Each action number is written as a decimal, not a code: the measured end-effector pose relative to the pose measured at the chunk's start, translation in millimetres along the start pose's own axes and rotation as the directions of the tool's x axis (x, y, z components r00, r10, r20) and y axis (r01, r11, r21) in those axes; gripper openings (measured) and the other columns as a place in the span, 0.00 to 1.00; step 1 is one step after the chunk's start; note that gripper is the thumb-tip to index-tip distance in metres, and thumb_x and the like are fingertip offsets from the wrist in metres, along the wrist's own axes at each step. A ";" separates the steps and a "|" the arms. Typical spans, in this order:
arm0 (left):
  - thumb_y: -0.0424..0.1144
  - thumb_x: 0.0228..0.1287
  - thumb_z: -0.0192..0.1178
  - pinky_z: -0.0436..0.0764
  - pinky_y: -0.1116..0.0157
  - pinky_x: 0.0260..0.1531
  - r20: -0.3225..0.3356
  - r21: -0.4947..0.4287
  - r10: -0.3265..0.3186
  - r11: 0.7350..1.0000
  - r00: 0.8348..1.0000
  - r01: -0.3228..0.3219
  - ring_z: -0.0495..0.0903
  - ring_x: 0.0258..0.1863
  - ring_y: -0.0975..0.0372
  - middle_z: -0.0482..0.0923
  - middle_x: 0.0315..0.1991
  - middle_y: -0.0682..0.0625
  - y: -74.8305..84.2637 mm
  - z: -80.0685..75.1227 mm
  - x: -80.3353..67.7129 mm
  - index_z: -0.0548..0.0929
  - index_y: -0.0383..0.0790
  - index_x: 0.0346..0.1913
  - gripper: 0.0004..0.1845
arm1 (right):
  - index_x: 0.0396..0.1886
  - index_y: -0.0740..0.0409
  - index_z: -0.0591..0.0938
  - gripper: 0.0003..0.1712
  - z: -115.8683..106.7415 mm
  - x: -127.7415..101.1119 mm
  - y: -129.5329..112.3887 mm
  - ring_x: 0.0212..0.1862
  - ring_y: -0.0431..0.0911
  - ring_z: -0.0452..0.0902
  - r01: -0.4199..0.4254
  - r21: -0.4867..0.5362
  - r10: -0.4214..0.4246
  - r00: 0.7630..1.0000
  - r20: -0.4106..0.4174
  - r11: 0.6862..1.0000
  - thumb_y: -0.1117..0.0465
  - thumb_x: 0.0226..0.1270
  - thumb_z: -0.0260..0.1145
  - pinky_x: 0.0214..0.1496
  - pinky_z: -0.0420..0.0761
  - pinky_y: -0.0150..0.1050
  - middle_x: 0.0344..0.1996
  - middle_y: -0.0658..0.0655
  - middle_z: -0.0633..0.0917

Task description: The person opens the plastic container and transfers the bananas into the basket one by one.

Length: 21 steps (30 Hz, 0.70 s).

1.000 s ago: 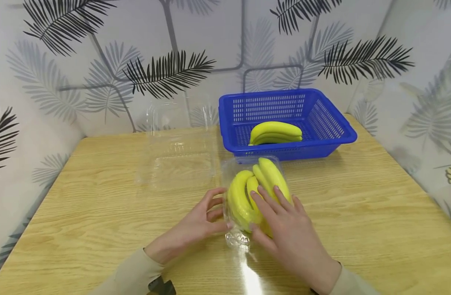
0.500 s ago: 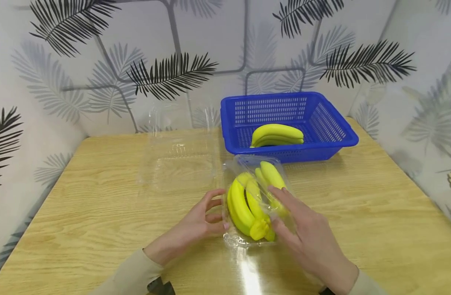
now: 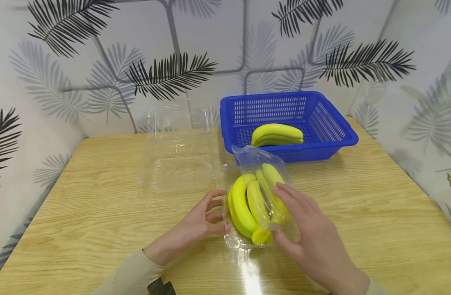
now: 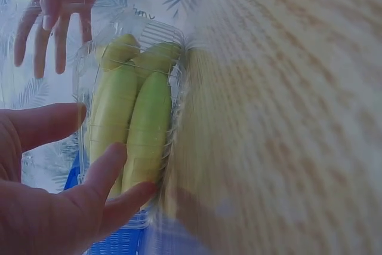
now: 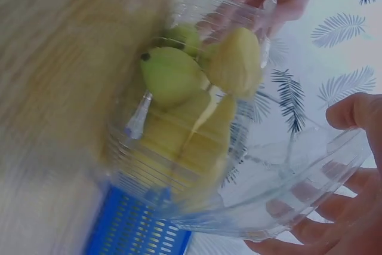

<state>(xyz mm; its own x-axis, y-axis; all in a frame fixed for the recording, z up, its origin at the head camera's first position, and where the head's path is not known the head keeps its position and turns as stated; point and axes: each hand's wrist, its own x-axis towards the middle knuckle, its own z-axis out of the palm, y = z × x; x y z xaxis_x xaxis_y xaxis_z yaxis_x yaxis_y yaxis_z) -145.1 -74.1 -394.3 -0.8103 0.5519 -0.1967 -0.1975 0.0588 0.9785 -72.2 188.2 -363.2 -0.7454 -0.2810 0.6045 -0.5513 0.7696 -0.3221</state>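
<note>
Record no legible text, labels, brands, numbers or signs in the head view or in either wrist view.

Bananas partly behind right hand, left sleeve cropped, wrist-view tabletop blurred
</note>
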 end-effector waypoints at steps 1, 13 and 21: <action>0.27 0.58 0.67 0.76 0.55 0.58 -0.001 0.003 -0.001 1.000 1.000 0.001 0.66 0.66 0.45 0.55 0.73 0.39 0.0 0.1 -0.2 0.55 0.47 0.75 0.45 | 0.74 0.52 0.66 0.40 -2.5 0.1 -0.7 0.66 0.51 0.68 -0.001 0.001 0.001 1.000 -0.013 1.000 0.51 0.61 0.62 0.62 0.73 0.50 0.69 0.53 0.70; 0.27 0.57 0.67 0.76 0.54 0.58 -0.017 0.019 -0.004 1.000 1.000 0.005 0.66 0.66 0.45 0.56 0.72 0.39 0.2 0.8 0.1 0.56 0.46 0.75 0.45 | 0.68 0.67 0.69 0.34 -34.3 12.4 0.4 0.61 0.49 0.74 0.042 0.079 -0.014 0.947 -0.322 0.996 0.53 0.65 0.56 0.55 0.72 0.22 0.65 0.61 0.74; 0.28 0.56 0.68 0.74 0.53 0.59 -0.021 0.024 -0.015 1.000 1.000 0.015 0.67 0.65 0.46 0.57 0.72 0.40 0.3 -0.4 -0.4 0.57 0.48 0.74 0.45 | 0.53 0.71 0.79 0.23 -49.9 9.2 11.3 0.56 0.39 0.72 -0.059 0.073 0.085 0.900 -0.428 0.996 0.63 0.60 0.59 0.47 0.68 0.23 0.53 0.66 0.80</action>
<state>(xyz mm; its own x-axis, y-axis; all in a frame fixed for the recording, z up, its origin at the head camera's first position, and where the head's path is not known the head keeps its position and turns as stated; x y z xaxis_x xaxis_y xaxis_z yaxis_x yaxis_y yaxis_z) -145.0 -74.6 -393.9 -0.8188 0.5333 -0.2123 -0.1968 0.0867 0.9766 -66.5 223.0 -324.9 -0.5567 0.0581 0.8287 -0.5325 0.7407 -0.4097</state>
